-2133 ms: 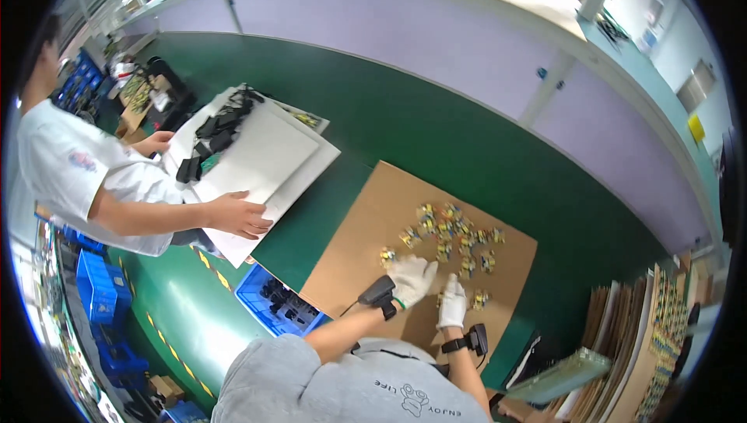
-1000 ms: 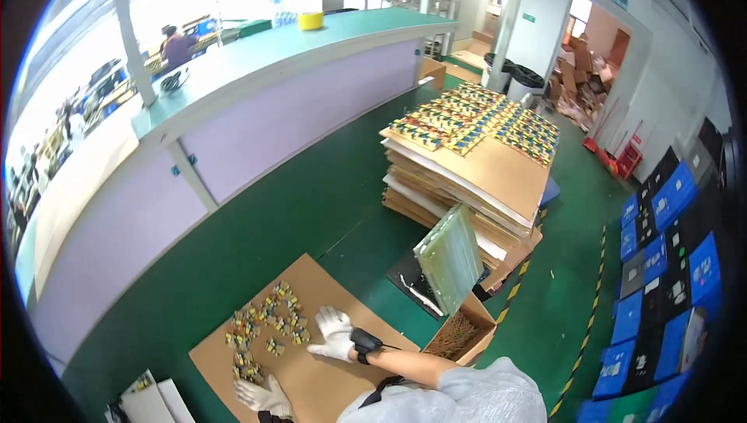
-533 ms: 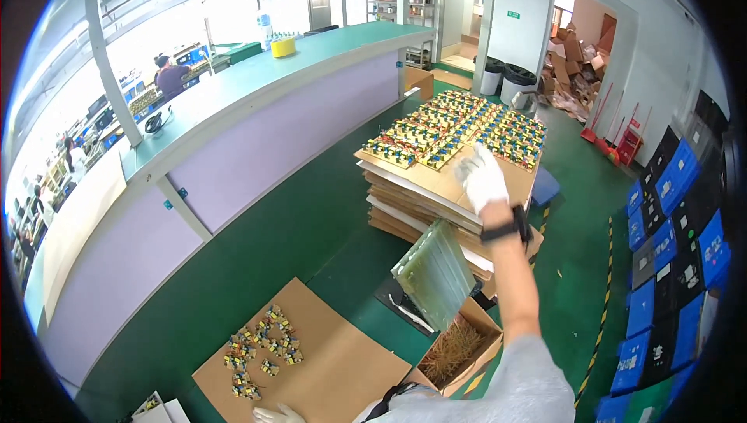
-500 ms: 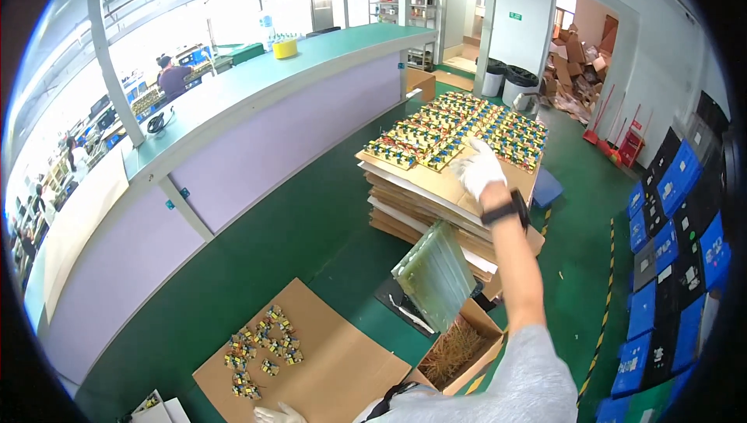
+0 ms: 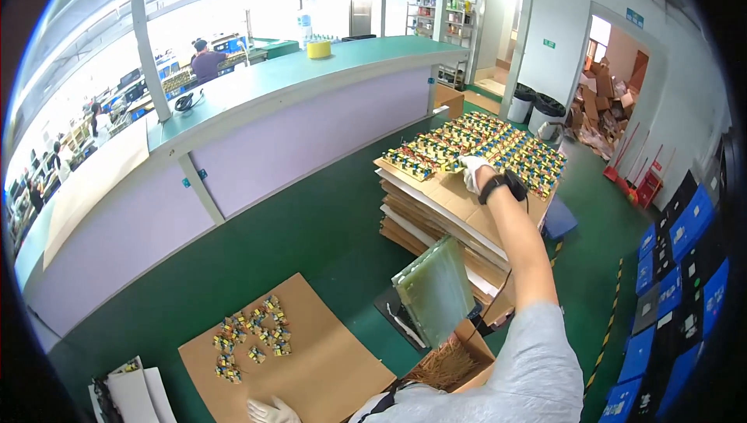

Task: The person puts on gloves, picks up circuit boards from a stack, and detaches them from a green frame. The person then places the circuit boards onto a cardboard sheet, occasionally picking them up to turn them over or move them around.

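My right hand [image 5: 472, 173], in a white glove, reaches out to the near edge of the rows of small yellow circuit boards [image 5: 443, 145]. Its fingers are closed at the edge of a circuit board [image 5: 451, 166]; the fingertips are partly hidden. The rows lie on top of a tall stack of cardboard sheets [image 5: 436, 199]. Low in the view, my gloved left hand [image 5: 272, 410] lies with its fingers stretched out on a cardboard sheet [image 5: 327, 361]. Beyond that hand, a loose group of circuit boards [image 5: 257, 329] is spread over the same sheet.
Between sheet and stack stand upright greenish translucent panels [image 5: 436, 291], beside a box of thin brown strands [image 5: 447, 365]. A long green-topped counter [image 5: 373, 52] runs along the left. Blue and black bins [image 5: 661, 283] line the right. Several people work beyond the counter.
My right hand has drawn back slightly to the near edge of the board rows, and its fingers have closed there. My left hand stays on the cardboard. The whole view has shifted.
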Demonstrator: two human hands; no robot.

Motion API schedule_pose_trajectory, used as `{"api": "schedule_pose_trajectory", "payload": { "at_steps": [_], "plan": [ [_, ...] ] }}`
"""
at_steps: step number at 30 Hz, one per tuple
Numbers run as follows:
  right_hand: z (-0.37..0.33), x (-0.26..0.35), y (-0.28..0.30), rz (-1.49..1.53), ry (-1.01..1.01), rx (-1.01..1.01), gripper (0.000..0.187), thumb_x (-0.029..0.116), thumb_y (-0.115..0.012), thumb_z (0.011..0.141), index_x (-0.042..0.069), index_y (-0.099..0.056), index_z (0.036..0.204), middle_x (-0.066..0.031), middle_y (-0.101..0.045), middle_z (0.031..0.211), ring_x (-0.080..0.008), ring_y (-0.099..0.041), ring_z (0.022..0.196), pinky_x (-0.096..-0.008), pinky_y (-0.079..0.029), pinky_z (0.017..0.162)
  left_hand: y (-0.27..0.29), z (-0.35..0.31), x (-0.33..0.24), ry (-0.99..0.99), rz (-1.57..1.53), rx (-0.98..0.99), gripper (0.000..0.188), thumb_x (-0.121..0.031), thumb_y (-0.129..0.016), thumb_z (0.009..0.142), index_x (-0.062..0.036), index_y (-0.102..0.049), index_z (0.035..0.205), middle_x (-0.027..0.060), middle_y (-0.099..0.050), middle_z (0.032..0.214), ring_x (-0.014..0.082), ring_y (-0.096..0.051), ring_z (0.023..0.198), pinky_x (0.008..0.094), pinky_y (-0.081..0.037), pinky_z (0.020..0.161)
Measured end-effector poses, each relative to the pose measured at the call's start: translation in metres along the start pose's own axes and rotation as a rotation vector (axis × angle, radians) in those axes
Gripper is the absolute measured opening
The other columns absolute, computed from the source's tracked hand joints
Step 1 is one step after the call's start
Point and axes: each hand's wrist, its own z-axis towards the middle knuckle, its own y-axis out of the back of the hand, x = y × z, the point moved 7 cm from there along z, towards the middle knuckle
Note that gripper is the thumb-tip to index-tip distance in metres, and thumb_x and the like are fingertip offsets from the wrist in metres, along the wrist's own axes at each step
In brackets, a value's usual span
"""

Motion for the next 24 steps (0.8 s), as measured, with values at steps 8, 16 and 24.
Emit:
{"api": "schedule_pose_trajectory", "payload": {
  "at_steps": [8,16,24],
  "plan": [
    [-0.216,-0.042,-0.009,0.332,0.451,0.465,0.030,0.021,-0.058,0.096,0.000,-0.057,0.117,-0.0042,-0.065,0.099,-0.0094,-0.061,0.083,-0.0258,-0.051,0.071,0.015,0.036,-0.060,0.175,-0.483,0.273,0.077,-0.031,-0.065,0.084,0.0038,-0.029,0.142,0.0226,-0.038,0.144,0.0373,-0.035,0.133,0.0437,-0.028,0.112],
    [-0.222,-0.235,-0.007,-0.339,0.388,-0.064,0.020,0.016,-0.060,0.092,0.000,-0.064,0.103,-0.0082,-0.067,0.091,-0.0145,-0.059,0.079,-0.0299,-0.048,0.072,0.055,0.053,-0.151,-0.161,-0.799,0.161,0.076,-0.025,-0.069,0.079,0.0015,-0.034,0.141,0.0225,-0.037,0.143,0.0421,-0.036,0.131,0.0488,-0.030,0.109],
    [-0.215,-0.240,0.007,-0.514,0.573,-0.135,0.017,0.012,-0.057,0.088,0.002,-0.065,0.099,-0.0118,-0.064,0.077,-0.0186,-0.054,0.063,-0.0332,-0.043,0.060,0.042,0.047,-0.150,-0.138,-0.724,0.339,0.073,-0.019,-0.071,0.075,-0.0004,-0.039,0.138,0.0237,-0.038,0.141,0.0432,-0.037,0.129,0.0491,-0.031,0.108]
  ]
}}
